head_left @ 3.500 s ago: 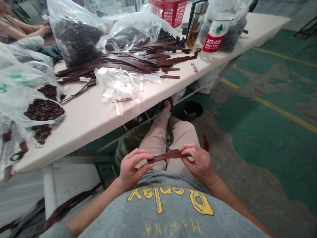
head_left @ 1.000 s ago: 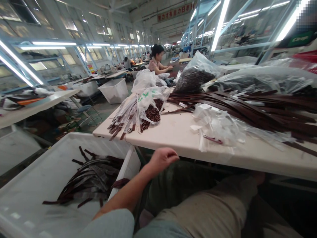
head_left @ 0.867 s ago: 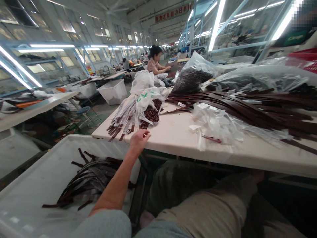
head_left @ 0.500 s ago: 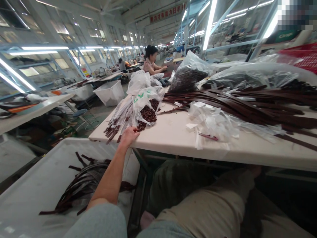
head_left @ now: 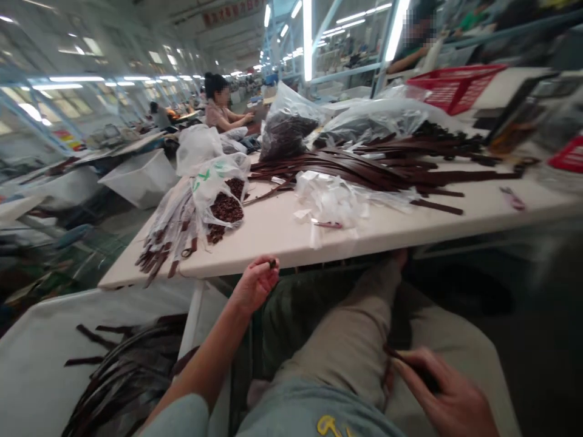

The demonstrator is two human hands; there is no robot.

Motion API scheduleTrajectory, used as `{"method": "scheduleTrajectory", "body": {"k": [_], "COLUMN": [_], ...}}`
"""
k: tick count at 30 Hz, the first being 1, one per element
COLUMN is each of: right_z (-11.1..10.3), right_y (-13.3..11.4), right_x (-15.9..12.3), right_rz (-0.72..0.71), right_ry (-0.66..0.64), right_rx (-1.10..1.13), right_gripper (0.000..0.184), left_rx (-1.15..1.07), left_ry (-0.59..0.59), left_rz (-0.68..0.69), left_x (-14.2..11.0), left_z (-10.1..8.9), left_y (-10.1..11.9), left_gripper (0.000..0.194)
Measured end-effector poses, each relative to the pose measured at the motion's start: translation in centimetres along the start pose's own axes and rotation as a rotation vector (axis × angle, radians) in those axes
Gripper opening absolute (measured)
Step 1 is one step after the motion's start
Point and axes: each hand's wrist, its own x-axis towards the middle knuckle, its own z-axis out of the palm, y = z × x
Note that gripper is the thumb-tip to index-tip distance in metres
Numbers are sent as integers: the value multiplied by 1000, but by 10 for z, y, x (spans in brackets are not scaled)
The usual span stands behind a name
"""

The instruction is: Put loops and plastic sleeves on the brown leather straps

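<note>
My left hand (head_left: 255, 280) pinches a small dark brown loop (head_left: 272, 263) between thumb and fingertips, just off the table's front edge. Low on the right, over my lap, my right hand (head_left: 449, 388) is closed around a dark brown strap (head_left: 395, 353); most of the strap is hidden by the hand and blurred. An open plastic bag (head_left: 207, 188) on the table spills many small brown pieces (head_left: 228, 206). Beside it, to the left, lie brown straps in clear sleeves (head_left: 166, 237).
Brown straps (head_left: 346, 167) lie in a long pile across the table (head_left: 268, 237). White scraps (head_left: 328, 197) and small snips (head_left: 327, 224) are in front. More snips (head_left: 514, 199) lie right, near a red basket (head_left: 455, 88). A white bin (head_left: 36, 328) with straps stands lower left. A co-worker (head_left: 221, 106) sits beyond.
My left hand has left the small brown pieces and come back past the table edge with one loop. My right hand has come into view with a strap. The view has turned right.
</note>
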Motion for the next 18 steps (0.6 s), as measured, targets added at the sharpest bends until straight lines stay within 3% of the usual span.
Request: {"method": "scheduleTrajectory", "body": {"k": [3, 8, 11, 18], "right_z": [-13, -20, -17, -8], "right_y": [-32, -64, -72, -71], "right_x": [22, 41, 41, 35], "right_rz": [-22, -12, -14, 12], "right_ry": [51, 42, 35, 22], "right_rx": [0, 60, 131, 216], "right_gripper": [19, 10, 10, 9], "left_rx": [-322, -424, -362, -218], "left_ry": [-211, -342, -401, -486], "left_rz": [-277, -514, -520, -395], "left_x": [-25, -50, -59, -69], "left_z": [44, 85, 95, 101], "left_y": [-28, -53, -60, -65], "left_gripper": [31, 32, 30, 30]}}
